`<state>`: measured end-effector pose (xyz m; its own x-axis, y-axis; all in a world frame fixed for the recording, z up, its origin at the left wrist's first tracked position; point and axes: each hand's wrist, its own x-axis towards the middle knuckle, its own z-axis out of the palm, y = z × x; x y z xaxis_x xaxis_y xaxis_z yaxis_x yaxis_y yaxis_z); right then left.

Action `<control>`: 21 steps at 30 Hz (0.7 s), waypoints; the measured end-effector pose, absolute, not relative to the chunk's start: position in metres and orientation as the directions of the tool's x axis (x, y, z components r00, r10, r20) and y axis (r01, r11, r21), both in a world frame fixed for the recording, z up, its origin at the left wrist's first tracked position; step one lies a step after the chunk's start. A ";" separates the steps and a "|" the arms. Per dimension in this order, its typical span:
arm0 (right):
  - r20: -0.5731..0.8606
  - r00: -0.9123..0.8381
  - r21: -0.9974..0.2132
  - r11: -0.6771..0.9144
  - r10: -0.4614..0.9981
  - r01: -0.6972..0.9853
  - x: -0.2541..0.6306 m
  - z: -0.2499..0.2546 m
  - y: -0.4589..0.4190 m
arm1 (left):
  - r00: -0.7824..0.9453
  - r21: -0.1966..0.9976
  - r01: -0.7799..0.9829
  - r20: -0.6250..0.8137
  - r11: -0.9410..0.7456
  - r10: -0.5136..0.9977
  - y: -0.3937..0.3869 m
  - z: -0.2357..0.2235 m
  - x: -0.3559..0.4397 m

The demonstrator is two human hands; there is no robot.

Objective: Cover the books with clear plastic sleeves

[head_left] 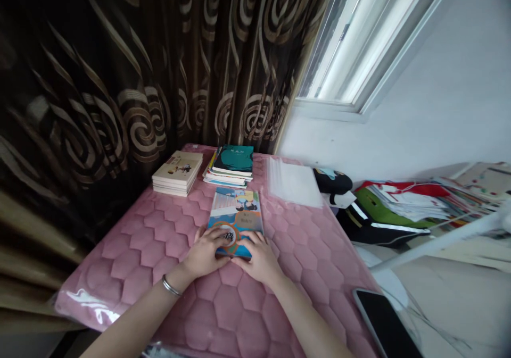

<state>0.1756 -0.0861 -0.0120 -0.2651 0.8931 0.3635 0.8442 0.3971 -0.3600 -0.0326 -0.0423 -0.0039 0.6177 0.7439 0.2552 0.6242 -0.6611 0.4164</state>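
Head view, only one there is. Clock: 12 = away from the wearer.

Book (239, 219), picture cover up, lies flat on the pink quilted cover (235, 315), about mid-view. Both hands on its near end. Left hand (204, 254) is over the 7 o'clock corner, right hand (261, 258) over the 5 o'clock corner. Fingers spread on the cover art, thumbs low by the 6 o'clock edge, tips close but apart.

Grip: fingers on top, thumbs near the edge. Can't tell if either hand actually pinches the book or just rests on it.

Step in hand, my read: steadying or squaring the book with both hands. From here, any lift would call for thumbs under the 6 o'clock edge and even pressure at both corners; a slide needs only flat palms.

Orientation: long axis runs roughly 12–6, near end toward the wearer. Short edges face 12 and 6. Cover print too soft to be sure which end is its top.

Around the book: cream book stack (178, 174) at 10, teal-topped stack (231, 167) at 12, just beyond the far edge, white sheets (299, 183) at 2, phone (385, 323) at 4, well apart.
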 end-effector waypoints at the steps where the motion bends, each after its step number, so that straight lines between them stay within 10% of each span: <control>1: 0.367 -0.261 -0.354 0.393 0.893 0.848 0.176 -0.013 -0.086 | 0.619 0.409 0.629 0.252 -0.662 0.744 -0.043 -0.004 -0.034; 21: 0.405 -0.242 -0.400 0.409 0.882 0.820 0.236 -0.021 -0.108 | 0.604 0.385 0.652 0.258 -0.654 0.754 -0.028 -0.014 -0.096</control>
<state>0.2363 -0.1079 -0.0213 -0.2416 0.8816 0.4055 0.8201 0.4089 -0.4003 -0.0958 -0.0284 -0.0143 0.6041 0.7539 0.2582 0.6516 -0.6538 0.3846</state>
